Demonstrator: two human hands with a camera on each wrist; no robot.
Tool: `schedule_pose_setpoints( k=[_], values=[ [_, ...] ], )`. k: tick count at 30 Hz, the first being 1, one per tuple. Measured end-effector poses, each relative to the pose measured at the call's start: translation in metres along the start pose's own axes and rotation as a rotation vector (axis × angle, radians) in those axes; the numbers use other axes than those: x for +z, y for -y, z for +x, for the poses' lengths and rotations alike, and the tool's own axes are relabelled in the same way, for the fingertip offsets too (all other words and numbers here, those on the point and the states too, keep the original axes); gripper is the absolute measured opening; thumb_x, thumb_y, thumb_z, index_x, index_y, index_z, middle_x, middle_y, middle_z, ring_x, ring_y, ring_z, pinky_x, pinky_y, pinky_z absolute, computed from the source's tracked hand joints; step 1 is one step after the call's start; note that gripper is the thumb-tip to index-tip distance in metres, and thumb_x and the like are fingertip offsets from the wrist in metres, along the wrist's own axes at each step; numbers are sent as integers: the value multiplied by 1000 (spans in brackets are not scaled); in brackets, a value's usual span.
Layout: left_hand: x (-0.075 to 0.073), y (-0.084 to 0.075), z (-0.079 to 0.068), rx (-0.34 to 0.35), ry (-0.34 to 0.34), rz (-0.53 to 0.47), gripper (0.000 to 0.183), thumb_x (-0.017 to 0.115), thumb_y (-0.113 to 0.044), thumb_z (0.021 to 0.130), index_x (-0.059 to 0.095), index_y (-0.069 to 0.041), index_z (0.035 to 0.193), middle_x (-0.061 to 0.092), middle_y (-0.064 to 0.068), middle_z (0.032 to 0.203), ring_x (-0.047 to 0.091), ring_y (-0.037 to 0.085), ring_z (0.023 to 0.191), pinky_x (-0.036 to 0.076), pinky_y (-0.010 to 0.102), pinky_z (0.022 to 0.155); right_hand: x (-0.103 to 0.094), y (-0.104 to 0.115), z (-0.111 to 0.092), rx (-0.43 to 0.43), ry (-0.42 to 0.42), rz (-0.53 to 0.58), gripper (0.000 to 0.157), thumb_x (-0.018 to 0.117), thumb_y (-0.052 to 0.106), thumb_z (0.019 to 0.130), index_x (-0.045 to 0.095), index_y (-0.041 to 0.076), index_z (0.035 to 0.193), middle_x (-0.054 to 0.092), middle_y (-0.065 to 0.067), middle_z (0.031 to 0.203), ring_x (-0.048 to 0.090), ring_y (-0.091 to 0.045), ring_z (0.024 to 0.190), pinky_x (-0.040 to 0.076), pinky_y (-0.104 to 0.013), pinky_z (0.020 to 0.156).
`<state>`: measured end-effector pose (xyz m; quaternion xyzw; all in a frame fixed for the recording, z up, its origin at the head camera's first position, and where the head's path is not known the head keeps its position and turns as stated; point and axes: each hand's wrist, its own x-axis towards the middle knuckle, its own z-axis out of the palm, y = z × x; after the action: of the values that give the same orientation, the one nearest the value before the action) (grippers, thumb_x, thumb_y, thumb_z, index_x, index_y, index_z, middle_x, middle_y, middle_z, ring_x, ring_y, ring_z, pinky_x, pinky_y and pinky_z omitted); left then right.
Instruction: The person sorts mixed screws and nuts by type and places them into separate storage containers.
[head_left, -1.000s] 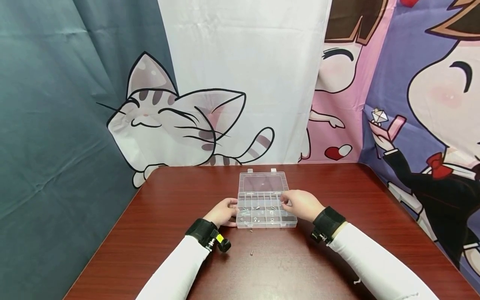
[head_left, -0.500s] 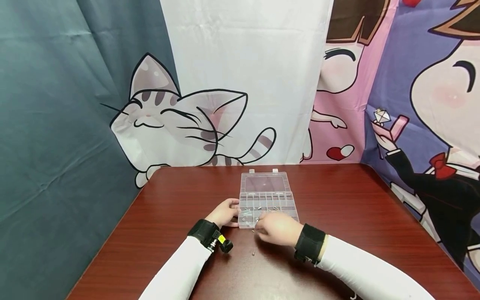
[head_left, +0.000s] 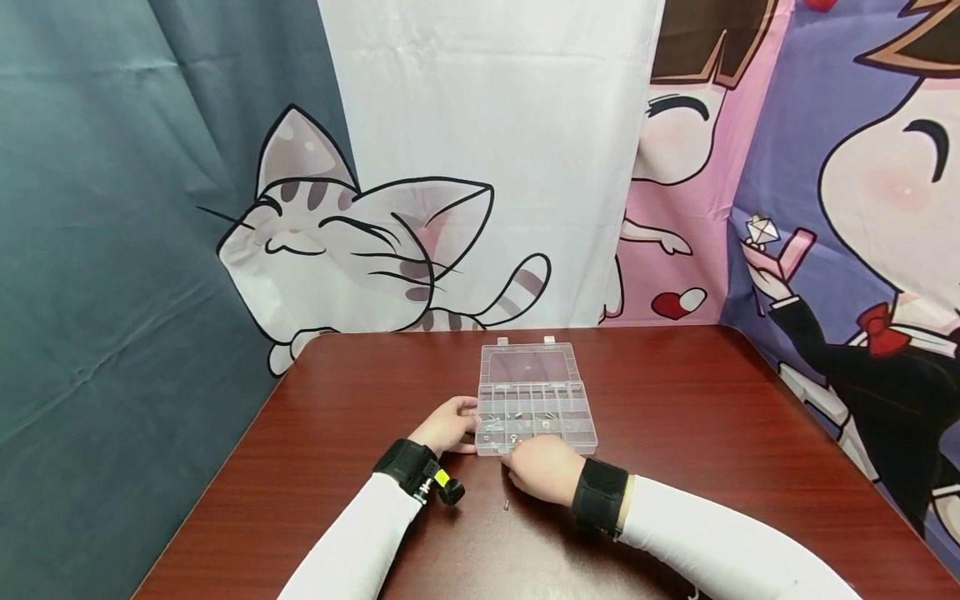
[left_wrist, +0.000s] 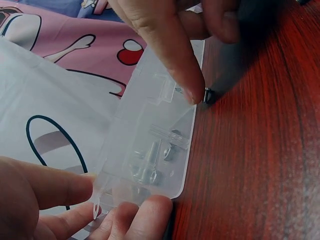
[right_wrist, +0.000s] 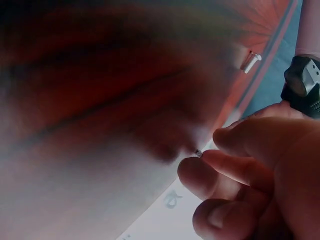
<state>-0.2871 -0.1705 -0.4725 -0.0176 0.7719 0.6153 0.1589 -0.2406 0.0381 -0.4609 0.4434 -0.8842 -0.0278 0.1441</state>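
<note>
A clear plastic compartment box (head_left: 536,417) lies on the table with its lid raised at the back. My left hand (head_left: 444,427) holds the box's left end, its fingertips (left_wrist: 150,217) against the side wall. Just in front of the box, my right hand (head_left: 545,469) reaches down to the tabletop. One extended finger (left_wrist: 192,85) is at a tiny metal piece (right_wrist: 199,153), apparently a screw whose full shape is hidden. No clear pinch shows; the thumb stands apart. Another small screw (head_left: 506,505) lies nearer the front.
Several screws (left_wrist: 150,162) and nuts (head_left: 513,438) sit in the box's compartments. The brown table (head_left: 360,375) reaches back to a printed cloth backdrop (head_left: 480,125). Wrist cameras are strapped on both arms.
My right hand has moved from the box's right-hand compartments leftward and toward me, down to the small piece at the front edge. The left hand has stayed at the box.
</note>
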Motion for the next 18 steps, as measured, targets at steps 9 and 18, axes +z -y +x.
schedule_pose_setpoints(
  k=[9, 18],
  values=[
    [0, -2, -1, 8, -3, 6, 47, 51, -4, 100, 38, 4, 145, 59, 19, 121, 68, 24, 84, 60, 37, 66, -5, -1, 3, -11, 28, 17, 23, 75, 23, 82, 60, 20, 64, 59, 5, 61, 59, -14, 57, 47, -32, 48],
    [1, -1, -2, 6, -9, 2, 47, 53, -3, 99, 39, 4, 144, 58, 19, 124, 68, 24, 85, 60, 39, 67, -8, -1, 3, -40, 18, -30, 24, 73, 17, 80, 60, 20, 61, 59, 6, 59, 57, -13, 54, 45, -31, 44]
  ],
)
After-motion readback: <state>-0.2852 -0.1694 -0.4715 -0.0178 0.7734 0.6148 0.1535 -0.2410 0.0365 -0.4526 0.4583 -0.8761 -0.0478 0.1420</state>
